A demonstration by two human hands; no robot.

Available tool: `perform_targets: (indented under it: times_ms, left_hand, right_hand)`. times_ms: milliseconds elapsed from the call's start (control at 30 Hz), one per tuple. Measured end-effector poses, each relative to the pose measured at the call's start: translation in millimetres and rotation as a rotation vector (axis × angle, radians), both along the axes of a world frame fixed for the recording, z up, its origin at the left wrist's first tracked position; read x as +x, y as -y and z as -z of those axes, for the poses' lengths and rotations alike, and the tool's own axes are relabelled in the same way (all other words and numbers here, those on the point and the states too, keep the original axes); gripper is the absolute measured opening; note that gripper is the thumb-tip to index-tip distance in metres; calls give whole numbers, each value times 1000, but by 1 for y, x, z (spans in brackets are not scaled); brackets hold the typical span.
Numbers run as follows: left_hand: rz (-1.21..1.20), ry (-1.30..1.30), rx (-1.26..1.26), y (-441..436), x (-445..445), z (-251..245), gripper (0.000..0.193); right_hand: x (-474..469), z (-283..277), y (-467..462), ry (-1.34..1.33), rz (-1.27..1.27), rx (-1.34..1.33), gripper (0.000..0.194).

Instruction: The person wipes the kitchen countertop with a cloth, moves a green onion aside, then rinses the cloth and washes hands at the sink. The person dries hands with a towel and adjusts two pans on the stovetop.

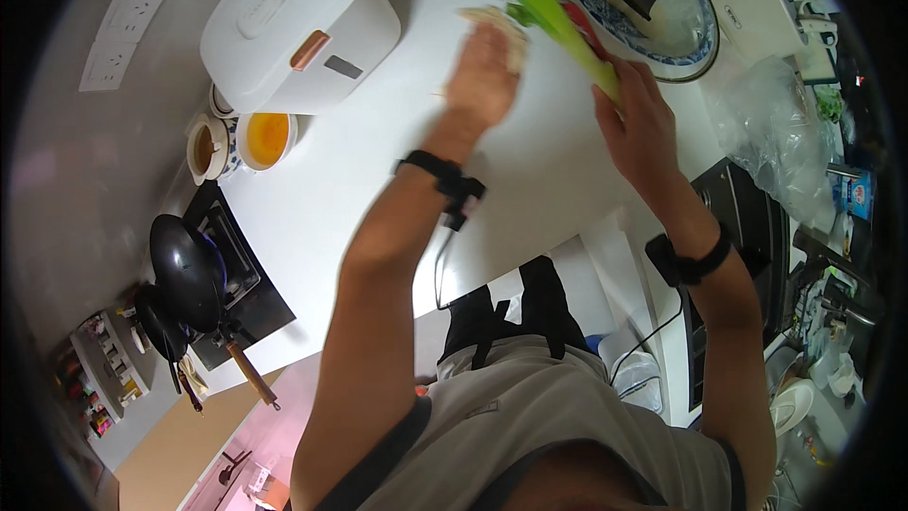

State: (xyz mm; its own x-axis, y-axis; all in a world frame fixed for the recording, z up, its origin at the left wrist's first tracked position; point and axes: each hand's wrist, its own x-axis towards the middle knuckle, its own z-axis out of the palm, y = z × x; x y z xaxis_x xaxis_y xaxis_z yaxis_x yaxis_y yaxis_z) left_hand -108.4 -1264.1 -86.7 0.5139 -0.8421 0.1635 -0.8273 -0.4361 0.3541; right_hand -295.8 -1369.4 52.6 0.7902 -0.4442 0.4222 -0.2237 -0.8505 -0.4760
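Observation:
My right hand [638, 121] grips the pale lower end of a long green stalk [539, 3], which looks like a leek or large scallion and slants up to the top edge. Blurred, my left hand [486, 78] is over the white countertop [369, 149], its fingers on a pale, stringy clump [512, 35] that I cannot identify. A small green leafy piece [523, 14] lies between the clump and the stalk. Something red [582, 23] shows behind the stalk. Both wrists wear black straps with cables.
A white lidded appliance [298, 21] stands at the upper left, beside a bowl of orange-yellow liquid [268, 140] and a patterned pot [206, 149]. Black pans [188, 273] sit on a stove at the left. A blue-rimmed basin with a glass lid [642, 7] and crumpled plastic bags [773, 135] are at the right.

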Motion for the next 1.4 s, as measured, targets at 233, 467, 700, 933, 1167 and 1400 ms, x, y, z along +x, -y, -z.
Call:
perform_targets:
  times_ms: [233,467,700,933,1167,1400]
  left_hand:
    - [301,-259,-520,84,-150,-9,39]
    - [52,-1010,-403,29,-126,-31,41]
    - [-175,-2464,-937,-196,-50,-40,50]
    - [-968,-324,-326,-404,-38,-58,52]
    - [-264,0,143,-366,-31,-35,74]
    - [-200,65,-149,-151,-60,6,66]
  right_hand:
    - [-60,-43,-7,-74,95,-33,33]
    - [-87,-65,-10,21,165,-58,24]
    - [-82,-47,-22,35,145,167,25]
    - [-61,-22,-34,-3,64,305,23]
    - [-67,-19,-38,-3,35,281,25]
    - [-119,-2,-23,66,122,459,22]
